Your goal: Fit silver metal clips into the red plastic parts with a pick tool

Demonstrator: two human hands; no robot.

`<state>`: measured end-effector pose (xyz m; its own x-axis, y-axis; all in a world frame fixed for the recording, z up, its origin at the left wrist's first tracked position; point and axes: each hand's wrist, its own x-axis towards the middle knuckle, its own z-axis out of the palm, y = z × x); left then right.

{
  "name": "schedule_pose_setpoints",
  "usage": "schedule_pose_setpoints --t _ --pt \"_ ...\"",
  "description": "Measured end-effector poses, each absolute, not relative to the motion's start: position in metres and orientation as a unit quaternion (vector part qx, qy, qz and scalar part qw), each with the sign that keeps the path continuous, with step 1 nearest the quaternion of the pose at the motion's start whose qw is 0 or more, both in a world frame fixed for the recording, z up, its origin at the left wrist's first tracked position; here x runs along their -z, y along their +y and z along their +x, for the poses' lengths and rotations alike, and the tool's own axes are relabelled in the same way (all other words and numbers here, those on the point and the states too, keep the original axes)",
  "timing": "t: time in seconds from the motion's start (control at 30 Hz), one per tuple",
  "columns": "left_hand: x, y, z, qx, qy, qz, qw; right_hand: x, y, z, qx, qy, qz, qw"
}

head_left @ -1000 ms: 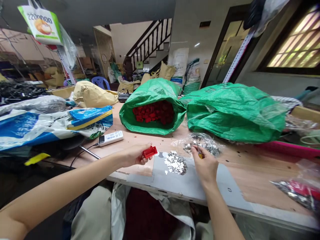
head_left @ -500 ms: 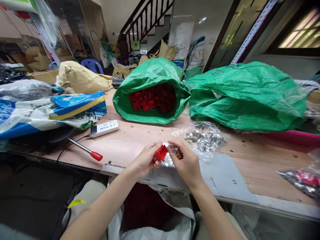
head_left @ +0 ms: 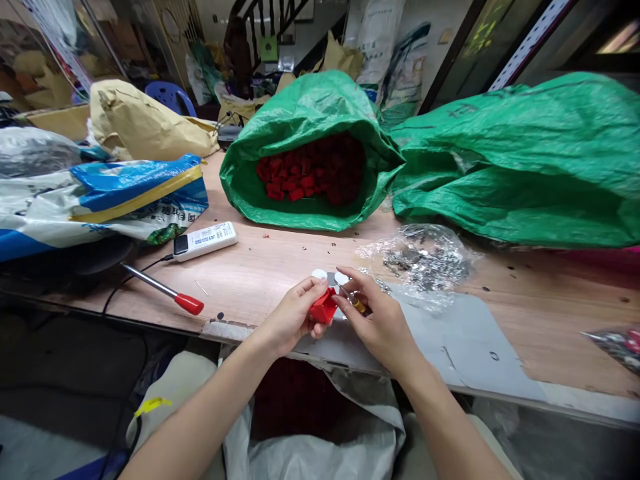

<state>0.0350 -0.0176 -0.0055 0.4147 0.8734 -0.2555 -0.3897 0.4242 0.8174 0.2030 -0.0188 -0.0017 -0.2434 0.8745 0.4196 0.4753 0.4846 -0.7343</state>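
My left hand [head_left: 295,310] is closed around a small red plastic box-like part [head_left: 324,305], its open side tilted toward my right hand. Tucked in my right hand [head_left: 373,320] is a small yellow-handled tool [head_left: 359,306] with a thin metal shaft, which looks like a screwdriver. The right thumb and fingertips are close against the red part's edge; whether they pinch something tiny there I cannot tell. Just beyond the hands lie two white discs, one on the left [head_left: 319,274] and one on the right [head_left: 341,277]. A clear plastic bag of small metal pieces [head_left: 425,263] rests to their right.
A green sack [head_left: 300,217] lies with its mouth facing me, full of red parts [head_left: 295,183]. Another green sack [head_left: 525,160] is on the right. To the left are a white device [head_left: 210,241] and a red-tipped rod [head_left: 189,304]. An open white sack [head_left: 320,460] sits below the table edge.
The view has tipped downward and come a little closer. The red part has turned slightly in my left hand, and the white discs show more clearly. Both hands keep their hold.
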Motion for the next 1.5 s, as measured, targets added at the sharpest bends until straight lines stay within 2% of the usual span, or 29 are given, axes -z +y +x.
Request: schedule_pose_setpoints --t 0.1,0.2,0.3,0.47,0.7,0.93,1.27,1.4,1.5 --pt "0.006 -0.017 0.033 -0.415 0.343 0.338 0.772 0.001 -0.018 0.196 -0.402 -0.637 -0.492 0.437" --pt "0.005 -0.016 0.032 -0.417 0.337 0.329 0.778 0.0 -0.016 0.194 -0.6 -0.506 -0.485 0.386" --pt "0.005 -0.016 0.029 -0.408 0.336 0.32 0.786 -0.003 -0.013 0.2 -0.685 -0.46 -0.445 0.348" --pt "0.004 -0.017 0.027 -0.394 0.32 0.33 0.796 -0.005 -0.013 0.21 -0.666 -0.5 -0.446 0.327" --pt "0.008 -0.015 0.038 -0.433 0.346 0.342 0.759 -0.002 -0.018 0.205 -0.487 -0.626 -0.491 0.361" --pt "0.012 -0.009 0.032 -0.435 0.299 0.33 0.783 -0.009 -0.013 0.208 -0.636 -0.493 -0.526 0.275" --pt "0.015 -0.009 0.019 -0.388 0.274 0.368 0.799 -0.02 -0.028 0.185 -0.679 -0.423 -0.544 0.255" --pt "0.01 -0.015 0.013 -0.418 0.273 0.386 0.776 -0.016 -0.019 0.184 -0.67 -0.441 -0.525 0.285" --pt "0.004 -0.025 0.004 -0.474 0.285 0.468 0.689 -0.015 -0.015 0.185 -0.658 -0.446 -0.514 0.321"
